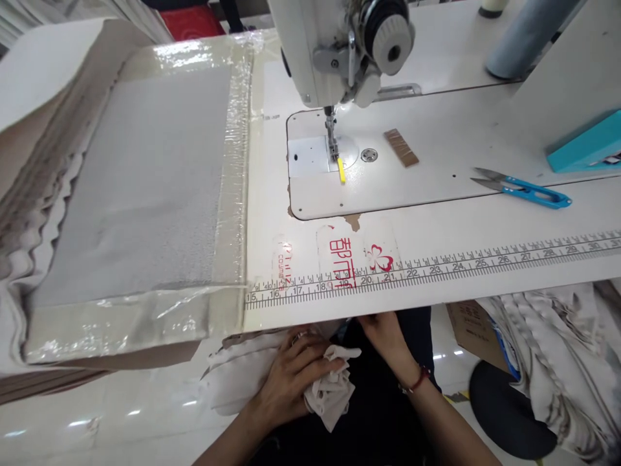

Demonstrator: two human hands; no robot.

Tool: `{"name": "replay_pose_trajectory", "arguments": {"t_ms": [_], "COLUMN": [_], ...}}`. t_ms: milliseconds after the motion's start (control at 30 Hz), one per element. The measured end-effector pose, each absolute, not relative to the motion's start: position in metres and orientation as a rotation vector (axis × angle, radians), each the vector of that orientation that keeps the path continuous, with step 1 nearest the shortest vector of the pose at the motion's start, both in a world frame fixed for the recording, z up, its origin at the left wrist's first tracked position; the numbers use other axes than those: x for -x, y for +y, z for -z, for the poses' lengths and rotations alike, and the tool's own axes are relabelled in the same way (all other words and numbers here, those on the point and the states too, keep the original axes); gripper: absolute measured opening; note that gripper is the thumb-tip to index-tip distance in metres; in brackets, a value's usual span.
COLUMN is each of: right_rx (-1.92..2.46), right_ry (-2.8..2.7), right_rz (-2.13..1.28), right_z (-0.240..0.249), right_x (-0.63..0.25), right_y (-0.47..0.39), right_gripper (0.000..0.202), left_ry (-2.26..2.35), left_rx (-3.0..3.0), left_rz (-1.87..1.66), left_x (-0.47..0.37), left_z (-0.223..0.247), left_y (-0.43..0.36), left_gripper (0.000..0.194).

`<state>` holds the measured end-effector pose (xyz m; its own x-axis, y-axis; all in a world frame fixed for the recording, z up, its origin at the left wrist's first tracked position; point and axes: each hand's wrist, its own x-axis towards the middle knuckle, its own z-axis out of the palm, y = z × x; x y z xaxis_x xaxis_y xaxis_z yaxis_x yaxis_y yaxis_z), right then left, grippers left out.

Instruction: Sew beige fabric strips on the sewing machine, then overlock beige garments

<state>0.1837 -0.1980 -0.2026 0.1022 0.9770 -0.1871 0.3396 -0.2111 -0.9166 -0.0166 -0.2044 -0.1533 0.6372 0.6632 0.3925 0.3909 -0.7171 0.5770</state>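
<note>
The left hand [294, 374] grips crumpled beige fabric [334, 391], long axis and tip toward the wearer; the sewing-table edge [436, 296] hides whether the right hand [385, 335] grips.

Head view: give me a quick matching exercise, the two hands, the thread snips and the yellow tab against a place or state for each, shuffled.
Column one
1. Left hand
2. Right hand
3. Thread snips
4. Yellow tab

Column two
A. Lying with blade tips toward the picture's left
B. Partly hidden by the front edge of the table
C. Beside the presser foot
D. Holding crumpled pale cloth

Right pairs: 1-D, 2-B, 3-A, 4-C
</note>
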Motion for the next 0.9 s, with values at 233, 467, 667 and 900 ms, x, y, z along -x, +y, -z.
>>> {"name": "replay_pose_trajectory", "arguments": {"t_ms": [233,467,667,900], "right_rx": [1.703,1.482,1.243,1.589], "right_ry": [-1.311,-1.184,-1.345,-1.560], "right_rz": [-1.172,-1.284,-1.447,-1.004], "right_z": [0.233,0.203,0.160,0.209], "right_x": [-0.167,-0.168,-0.174,-0.189], "right_y": [-0.185,-0.195,-0.215,-0.173], "right_gripper": [0.027,0.029,0.014,0.027], "left_ry": [0.812,0.889,1.068,0.947], "left_rx": [-2.401,-2.463,-2.434,-2.415], "left_rz": [-0.790,-0.678,-0.640,-0.715], "left_x": [0.016,0.020,0.019,0.019], "left_z": [0.151,0.159,0.157,0.154], "left_y": [-0.204,-0.207,-0.209,-0.211], "left_gripper": [0.039,0.072,0.043,0.015]}}
